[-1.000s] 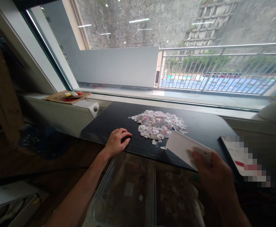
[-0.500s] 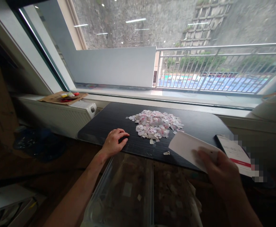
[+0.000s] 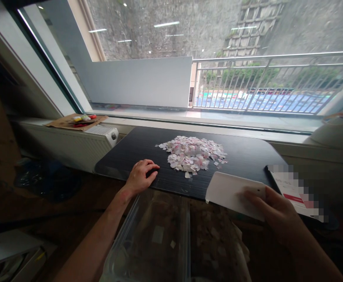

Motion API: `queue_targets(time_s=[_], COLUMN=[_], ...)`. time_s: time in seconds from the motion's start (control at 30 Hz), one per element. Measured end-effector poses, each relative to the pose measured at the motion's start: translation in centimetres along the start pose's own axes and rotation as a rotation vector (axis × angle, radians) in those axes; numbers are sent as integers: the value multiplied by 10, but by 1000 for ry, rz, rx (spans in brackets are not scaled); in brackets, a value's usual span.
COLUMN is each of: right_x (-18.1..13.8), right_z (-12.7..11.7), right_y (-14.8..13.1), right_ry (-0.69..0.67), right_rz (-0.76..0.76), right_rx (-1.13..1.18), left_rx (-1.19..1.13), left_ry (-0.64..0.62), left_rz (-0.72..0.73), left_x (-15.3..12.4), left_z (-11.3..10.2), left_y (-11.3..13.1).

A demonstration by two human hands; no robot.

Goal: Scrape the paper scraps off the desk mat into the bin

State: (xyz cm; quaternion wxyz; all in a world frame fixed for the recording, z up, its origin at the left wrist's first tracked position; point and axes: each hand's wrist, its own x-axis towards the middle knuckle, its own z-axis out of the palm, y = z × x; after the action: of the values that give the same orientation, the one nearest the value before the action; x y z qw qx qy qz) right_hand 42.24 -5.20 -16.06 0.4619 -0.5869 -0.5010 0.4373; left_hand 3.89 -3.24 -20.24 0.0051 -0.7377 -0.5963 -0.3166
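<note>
My left hand (image 3: 142, 175) rests on the near edge of the dark table (image 3: 236, 150), fingers loosely curled but apart, holding nothing. In my right hand (image 3: 273, 203) is a flat white card (image 3: 230, 192) with a small dark hole near its right end, pinched between thumb and fingers. The card's left end hangs over the table's near edge, and a small scrap shows at its lower left corner. Behind both hands lies a heap of small white and pinkish paper pieces (image 3: 192, 152), a few strays at its rim.
Below the table edge stand a clear plastic bin (image 3: 148, 243) and an open bag (image 3: 218, 250) with scraps inside. A white sheet with a red band (image 3: 293, 197) lies at the table's right. Left are a radiator (image 3: 68, 145) and cardboard (image 3: 56, 121) under the window.
My right hand has drawn the card down toward the near edge, and the loose scrap on the table has come with it to the edge. My left hand has stayed in place.
</note>
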Motion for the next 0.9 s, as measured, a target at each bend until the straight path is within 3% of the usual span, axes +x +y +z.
queue_targets(time_s=[0.13,0.43,0.6,0.77,0.9], right_x=[-7,-8,-4,4,0], right_z=[-1,3,28,56,69], right_y=[-11,-21,-20,-6,2], right_ry=[-12,116,197,163,100], right_rz=[-33,-152,-262,-388,-383], right_rx=[-69,-173,-230,-255,-233], left_rx=[2,4,4,1,5], left_ry=[1,1,2,1,-1], left_rz=[4,0,-1,0,-8], left_x=[0,0,0,0,0], left_z=[0,-1,0,0,0], left_y=[0,0,0,1,2])
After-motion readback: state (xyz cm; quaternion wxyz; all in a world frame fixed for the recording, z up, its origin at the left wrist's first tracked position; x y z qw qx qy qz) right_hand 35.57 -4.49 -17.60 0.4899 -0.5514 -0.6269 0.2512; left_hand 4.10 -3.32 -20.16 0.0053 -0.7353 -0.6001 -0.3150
